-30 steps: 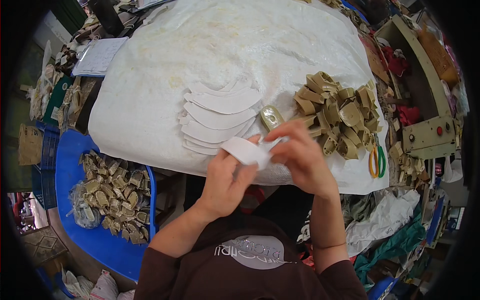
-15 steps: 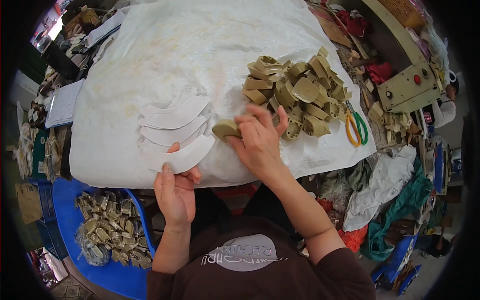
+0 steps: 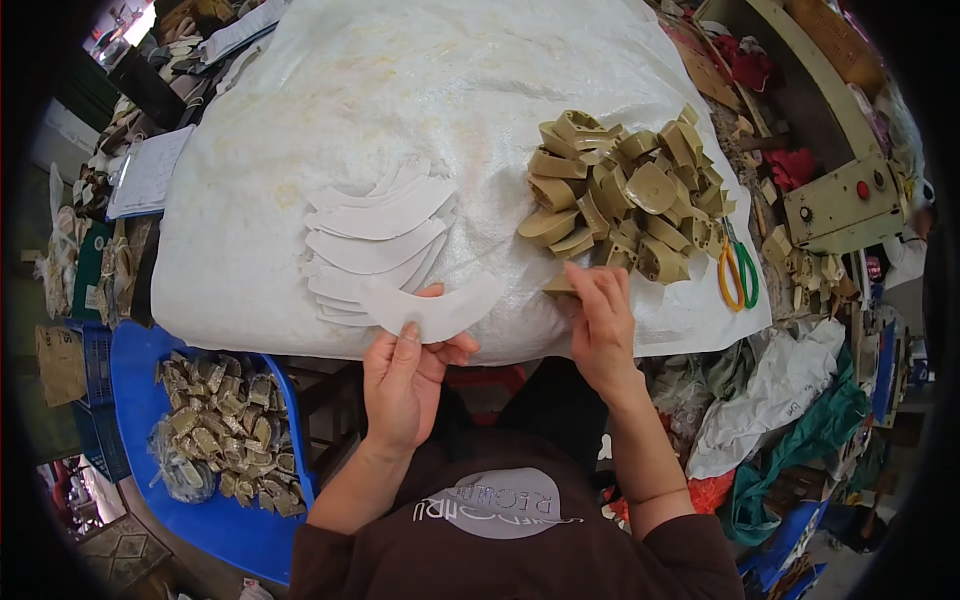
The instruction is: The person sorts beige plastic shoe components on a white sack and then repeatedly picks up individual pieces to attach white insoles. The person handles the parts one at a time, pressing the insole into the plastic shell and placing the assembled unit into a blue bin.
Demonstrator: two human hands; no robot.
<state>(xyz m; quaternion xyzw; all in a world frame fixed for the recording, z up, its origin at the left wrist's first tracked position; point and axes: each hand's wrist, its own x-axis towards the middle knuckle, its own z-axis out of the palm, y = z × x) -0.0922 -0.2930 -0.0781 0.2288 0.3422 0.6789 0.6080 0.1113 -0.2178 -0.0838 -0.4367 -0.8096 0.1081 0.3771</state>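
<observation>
My left hand (image 3: 405, 375) pinches a white curved strip (image 3: 465, 308) between thumb and fingers, at the near edge of the sheet-covered table. Just behind it lies a stack of similar white curved strips (image 3: 375, 245), fanned out and partly covered by the held one. To the right, my right hand (image 3: 605, 335) grips an olive-coloured shoe heel (image 3: 559, 286), mostly hidden by the fingers. A heap of more olive heels (image 3: 625, 195) sits beyond that hand, some with small holes showing.
Scissors (image 3: 737, 275) with orange and green handles lie right of the heap. A blue tub (image 3: 140, 400) of wrapped heels stands at lower left. A green control box (image 3: 843, 205) is at right, plastic bags (image 3: 765, 400) below it. White sheeting (image 3: 420, 100) covers the table.
My right hand has moved right and nearer me with the heel, away from the strip. My left hand has shifted slightly right with the strip. The whole view has also shifted.
</observation>
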